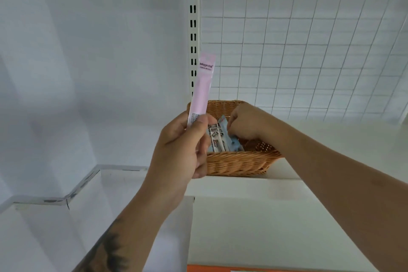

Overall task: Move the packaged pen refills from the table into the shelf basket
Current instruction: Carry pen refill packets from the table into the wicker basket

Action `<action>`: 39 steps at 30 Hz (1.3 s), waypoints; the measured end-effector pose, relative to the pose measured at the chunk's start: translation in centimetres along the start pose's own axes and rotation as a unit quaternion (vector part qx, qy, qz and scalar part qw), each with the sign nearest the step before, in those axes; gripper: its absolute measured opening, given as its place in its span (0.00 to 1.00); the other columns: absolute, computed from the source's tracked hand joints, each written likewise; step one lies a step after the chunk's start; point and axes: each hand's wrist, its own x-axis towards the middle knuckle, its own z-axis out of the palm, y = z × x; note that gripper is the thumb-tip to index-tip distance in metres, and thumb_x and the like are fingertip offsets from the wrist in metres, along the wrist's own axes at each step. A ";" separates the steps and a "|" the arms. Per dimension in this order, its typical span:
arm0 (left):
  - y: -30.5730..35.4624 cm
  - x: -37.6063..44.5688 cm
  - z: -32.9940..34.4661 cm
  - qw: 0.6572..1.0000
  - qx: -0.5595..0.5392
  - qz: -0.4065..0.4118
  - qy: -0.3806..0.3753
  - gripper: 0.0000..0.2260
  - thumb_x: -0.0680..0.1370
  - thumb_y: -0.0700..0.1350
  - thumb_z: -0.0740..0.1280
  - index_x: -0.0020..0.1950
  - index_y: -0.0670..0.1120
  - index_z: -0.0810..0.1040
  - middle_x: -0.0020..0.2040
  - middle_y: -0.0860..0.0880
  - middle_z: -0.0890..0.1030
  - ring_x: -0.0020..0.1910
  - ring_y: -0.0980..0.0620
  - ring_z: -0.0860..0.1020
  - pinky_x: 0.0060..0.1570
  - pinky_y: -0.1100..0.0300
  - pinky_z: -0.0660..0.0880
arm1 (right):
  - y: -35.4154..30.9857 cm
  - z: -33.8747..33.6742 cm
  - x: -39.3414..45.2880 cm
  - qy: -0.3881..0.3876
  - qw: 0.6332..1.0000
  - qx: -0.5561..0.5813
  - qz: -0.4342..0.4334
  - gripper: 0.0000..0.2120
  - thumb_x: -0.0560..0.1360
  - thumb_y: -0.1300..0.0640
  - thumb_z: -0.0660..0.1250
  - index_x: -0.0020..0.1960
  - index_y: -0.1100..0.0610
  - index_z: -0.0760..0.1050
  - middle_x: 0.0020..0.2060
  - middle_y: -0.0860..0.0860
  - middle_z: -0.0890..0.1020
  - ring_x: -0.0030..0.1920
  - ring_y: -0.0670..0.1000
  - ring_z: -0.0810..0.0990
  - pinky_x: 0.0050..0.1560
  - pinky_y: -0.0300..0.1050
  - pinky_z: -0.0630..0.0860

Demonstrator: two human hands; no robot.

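A woven wicker basket [238, 164] stands on a white shelf, just right of centre. Several blue and white refill packs [217, 138] lie inside it. My left hand [181, 146] pinches the lower end of a long pink refill pack [202, 86], which stands nearly upright in front of the basket's left side. My right hand [245, 121] reaches down into the basket with its fingers curled at the blue packs; whether it grips one is hidden.
The white shelf [331, 150] runs to the right of the basket, backed by a white wire grid panel [309, 40]. A slotted upright [193, 28] rises behind the basket. A lower white ledge [55, 183] steps down at left. An orange strip [242, 268] shows at the bottom edge.
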 end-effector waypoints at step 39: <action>-6.4 -7.0 -3.3 0.767 0.592 0.245 0.021 0.20 0.79 0.58 0.63 0.69 0.55 0.74 0.66 0.56 0.77 0.66 0.53 0.75 0.66 0.46 0.76 | -1.4 -3.7 -3.7 0.076 0.923 0.376 -0.019 0.04 0.82 0.62 0.67 0.51 0.62 0.80 0.41 0.59 0.87 0.34 0.53 0.81 0.31 0.43 0.76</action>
